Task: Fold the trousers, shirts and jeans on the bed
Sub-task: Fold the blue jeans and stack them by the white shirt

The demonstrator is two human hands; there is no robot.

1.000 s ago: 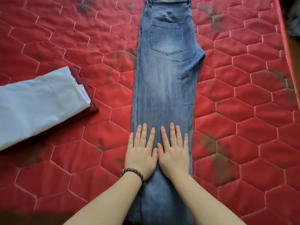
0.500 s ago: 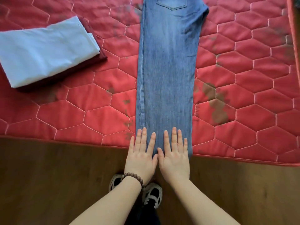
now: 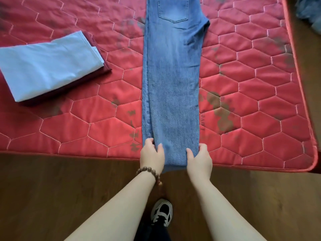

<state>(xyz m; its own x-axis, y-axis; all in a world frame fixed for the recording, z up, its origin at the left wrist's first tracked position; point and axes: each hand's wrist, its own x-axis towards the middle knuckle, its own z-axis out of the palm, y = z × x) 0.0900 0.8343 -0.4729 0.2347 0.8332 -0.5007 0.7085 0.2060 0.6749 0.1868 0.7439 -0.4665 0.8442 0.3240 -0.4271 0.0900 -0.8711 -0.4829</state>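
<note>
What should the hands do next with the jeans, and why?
Probably lift the hem and carry it up toward the pocket. The jeans already lie flat and doubled lengthwise on the bed, and the left hand and right hand each grip a hem corner.

A: Light's looking soft & even, daylight-ish, pretty bright. The red bed cover [image 3: 251, 87] is catching a mild sheen in the middle, no hard glare.

B: Shadows?

A: Faint ones only, sitting under the folded pale cloth [image 3: 50, 66]. The wood floor [image 3: 52, 197] is reading dimmer.

B: Sharpness?

A: Center's looking ok, jeans [image 3: 172, 84] weave showing. Edges are bending w/ wide-angle distortion, esp. the right side; the top right corner's going soft & dark.
</note>
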